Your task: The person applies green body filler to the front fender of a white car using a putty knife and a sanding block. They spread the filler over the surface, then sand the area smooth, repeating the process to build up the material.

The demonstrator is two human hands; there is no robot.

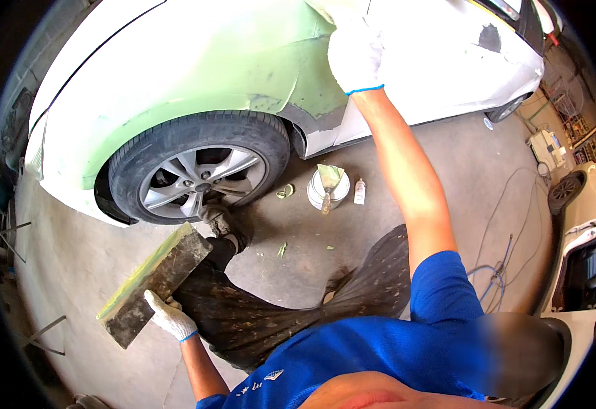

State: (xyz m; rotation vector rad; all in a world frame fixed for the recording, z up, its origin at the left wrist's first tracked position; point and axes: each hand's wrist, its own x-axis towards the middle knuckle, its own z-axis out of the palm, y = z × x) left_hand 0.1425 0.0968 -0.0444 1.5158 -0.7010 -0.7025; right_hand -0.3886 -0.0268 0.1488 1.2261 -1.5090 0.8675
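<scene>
We are crouching beside a white car [441,61] in a repair shop, both hands in white knit gloves. Our left hand [170,315], at about seven o'clock, is clenching the lower edge of a flat mixing board [156,281] smeared with pale green filler; the board is tilting up toward the wheel [201,174]. It is looking stiff and fairly light, slick where the filler is lying wet, so the bare lower edge, where the grip is closing now, is reading as the sound place to hold it. Our right hand [356,54] is reaching up at twelve o'clock and pressing against the fender [195,65], which is carrying a broad coat of green filler above the wheel arch. We cannot tell whether that grip is closing on a tool or lying flat, since the glove is blending into the bright panel.

On the grey concrete floor [448,184], near the centre, a filler can [328,187] is standing with a putty knife resting on it, and a small tube [360,191] is lying just beside it. Hoses [509,252] are trailing at three o'clock, near another pale car [587,204].
</scene>
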